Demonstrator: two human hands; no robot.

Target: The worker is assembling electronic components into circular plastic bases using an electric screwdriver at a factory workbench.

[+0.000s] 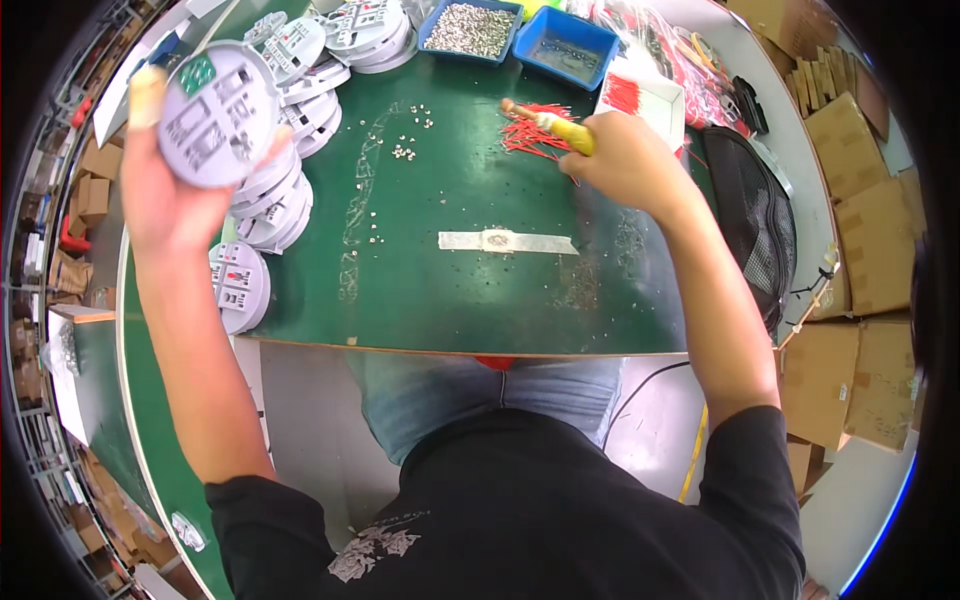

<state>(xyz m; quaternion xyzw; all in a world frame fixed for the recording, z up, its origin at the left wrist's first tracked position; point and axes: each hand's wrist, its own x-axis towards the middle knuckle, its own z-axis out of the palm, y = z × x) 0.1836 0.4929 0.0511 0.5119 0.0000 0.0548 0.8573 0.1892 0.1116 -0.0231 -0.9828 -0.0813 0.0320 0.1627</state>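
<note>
My left hand (172, 205) is raised over the left side of the bench, gripping a round grey plastic housing (222, 115) by its edge. A small green circuit board shows near the top of that housing, among moulded slots. A yellowish cover wraps one fingertip of this hand. My right hand (630, 160) is closed around a slim yellow-handled tool (568, 130), its brownish end pointing left; its exact kind is unclear. Beneath and beside the tool lies a loose bunch of red wires (533, 132). Stacked similar grey housings (268, 205) line the bench's left edge.
Small metal parts (405, 153) lie scattered on the green bench (400, 300). A taped strip (470, 241) crosses its middle. Behind stand a blue bin (470, 55) of metal pieces, another blue bin (566, 75), and a white box (660, 105) with red wires. A black mesh bag (750, 215) is right.
</note>
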